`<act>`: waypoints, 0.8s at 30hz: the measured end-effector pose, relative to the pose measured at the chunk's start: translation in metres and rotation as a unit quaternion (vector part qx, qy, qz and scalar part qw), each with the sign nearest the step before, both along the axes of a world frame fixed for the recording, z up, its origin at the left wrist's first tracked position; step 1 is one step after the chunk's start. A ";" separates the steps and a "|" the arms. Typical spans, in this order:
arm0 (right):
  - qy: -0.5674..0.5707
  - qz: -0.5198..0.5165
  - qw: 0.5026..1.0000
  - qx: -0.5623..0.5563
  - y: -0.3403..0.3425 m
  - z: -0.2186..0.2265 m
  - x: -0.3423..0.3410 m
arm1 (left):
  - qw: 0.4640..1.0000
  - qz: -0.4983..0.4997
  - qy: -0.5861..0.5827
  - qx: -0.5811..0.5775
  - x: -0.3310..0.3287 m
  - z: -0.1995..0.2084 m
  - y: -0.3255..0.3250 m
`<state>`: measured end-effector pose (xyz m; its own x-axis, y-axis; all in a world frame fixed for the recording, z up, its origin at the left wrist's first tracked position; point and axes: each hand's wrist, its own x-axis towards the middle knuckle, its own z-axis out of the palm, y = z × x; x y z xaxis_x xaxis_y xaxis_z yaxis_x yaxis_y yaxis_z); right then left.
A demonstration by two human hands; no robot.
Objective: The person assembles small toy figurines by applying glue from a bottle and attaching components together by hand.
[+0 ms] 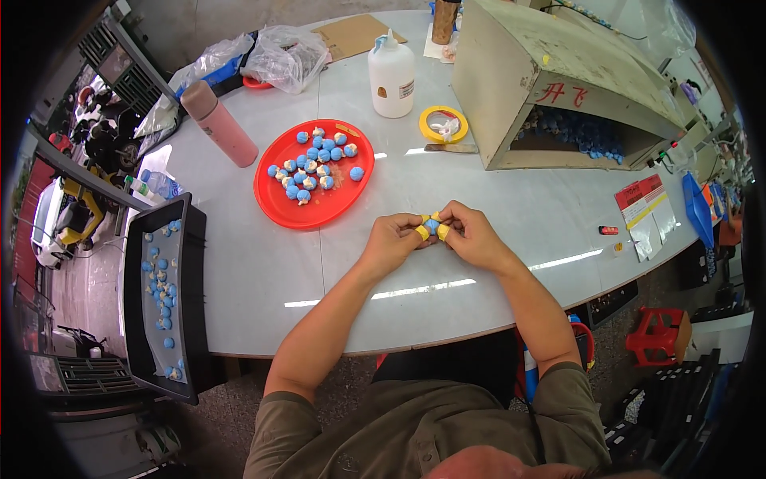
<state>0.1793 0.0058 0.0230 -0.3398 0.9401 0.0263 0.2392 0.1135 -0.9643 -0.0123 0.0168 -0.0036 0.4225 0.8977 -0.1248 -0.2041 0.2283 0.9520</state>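
The person is sitting at a pale round bench [479, 199], and both hands are meeting just above its near half, a little below the middle of the view. The left hand [392, 238] is curling closed, its fingertips wearing yellow tape bands, and it is pinching a small blue ball [432, 226] from the nine o'clock side. The right hand [469, 233] is closing on the same ball from the three o'clock side, its fingertips also taped yellow, so the ball is sitting squeezed between the two sets of fingertips, held just off the bench top. At about eleven o'clock from the hands a red plate [311, 209] is lying flat, carrying a heap of blue and cream balls [315, 164]. A pink flask [218, 122] is lying tilted at ten o'clock from the plate, and clear plastic bags [283, 54] are bunching up beyond it. At twelve o'clock from the hands a white glue bottle [391, 76] is standing upright, with a yellow tape roll [443, 124] lying just beside it at four o'clock. A big beige box [558, 72] with an open front is standing at one o'clock, blue pieces showing inside. A black tray [183, 319] holding scattered blue balls is hanging off the bench edge at nine o'clock.
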 end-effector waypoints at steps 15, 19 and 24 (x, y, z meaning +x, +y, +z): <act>0.050 0.001 0.998 -0.042 0.000 -0.009 -0.001 | 1.000 0.009 0.008 0.009 0.002 -0.001 -0.004; 0.036 0.003 0.999 -0.037 -0.001 -0.008 -0.003 | 0.999 0.011 0.030 0.020 0.000 0.000 -0.004; 0.029 -0.001 1.000 0.010 -0.003 -0.011 -0.004 | 0.998 0.013 0.052 0.028 0.002 0.003 -0.005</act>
<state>0.1750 0.0032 0.0119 -0.3347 0.9401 0.0650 0.1838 0.1328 -0.9740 -0.0105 0.0116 -0.0002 0.3873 0.9146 -0.1162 -0.1092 0.1707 0.9793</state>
